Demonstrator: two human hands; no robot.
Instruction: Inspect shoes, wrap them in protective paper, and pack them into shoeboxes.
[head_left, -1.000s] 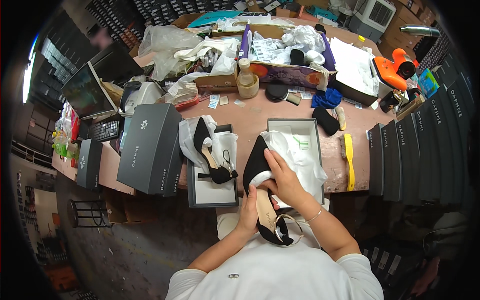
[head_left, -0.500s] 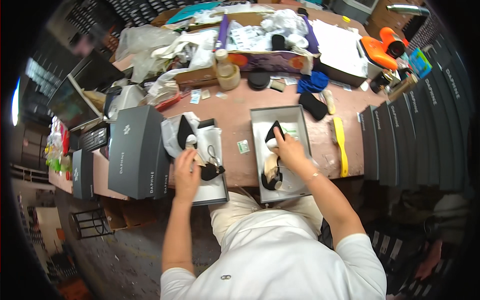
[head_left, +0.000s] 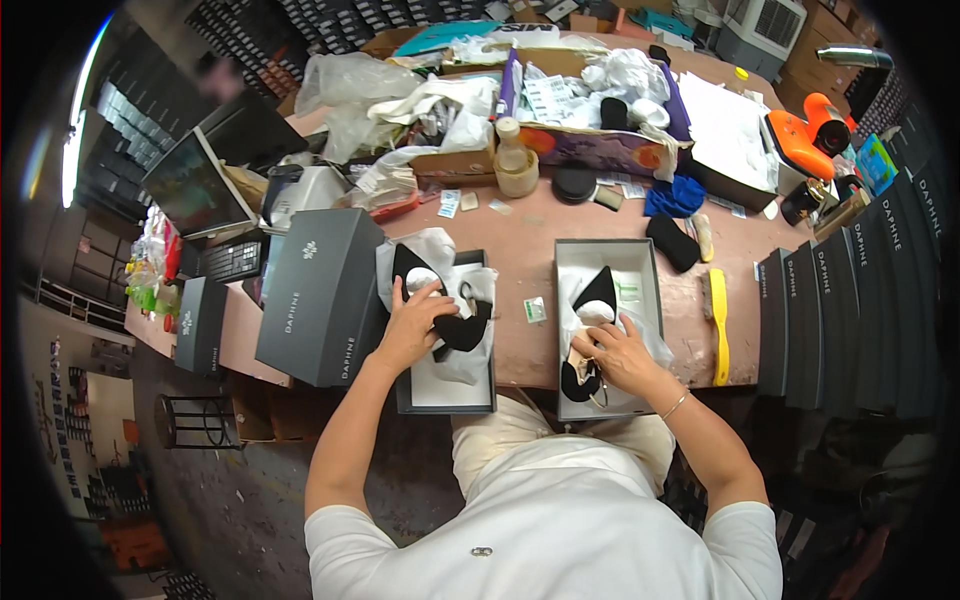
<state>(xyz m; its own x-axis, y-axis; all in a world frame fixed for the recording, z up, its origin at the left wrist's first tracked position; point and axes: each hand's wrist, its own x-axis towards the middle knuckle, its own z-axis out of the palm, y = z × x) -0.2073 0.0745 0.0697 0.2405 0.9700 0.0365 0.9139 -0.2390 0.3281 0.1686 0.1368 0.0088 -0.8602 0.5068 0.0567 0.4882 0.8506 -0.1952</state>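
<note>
The table [head_left: 525, 270] is crowded by grey shoeboxes [head_left: 325, 300]. Over an open box [head_left: 447, 402], a black pointed-toe pump [head_left: 464, 331] is gripped by the left hand [head_left: 405, 328]; in the right box [head_left: 653, 275], its match [head_left: 596, 290] is touched by the right hand [head_left: 628, 360], grip unclear.

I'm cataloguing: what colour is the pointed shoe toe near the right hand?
Black pointed shoe toe, clearest in head view.
</note>
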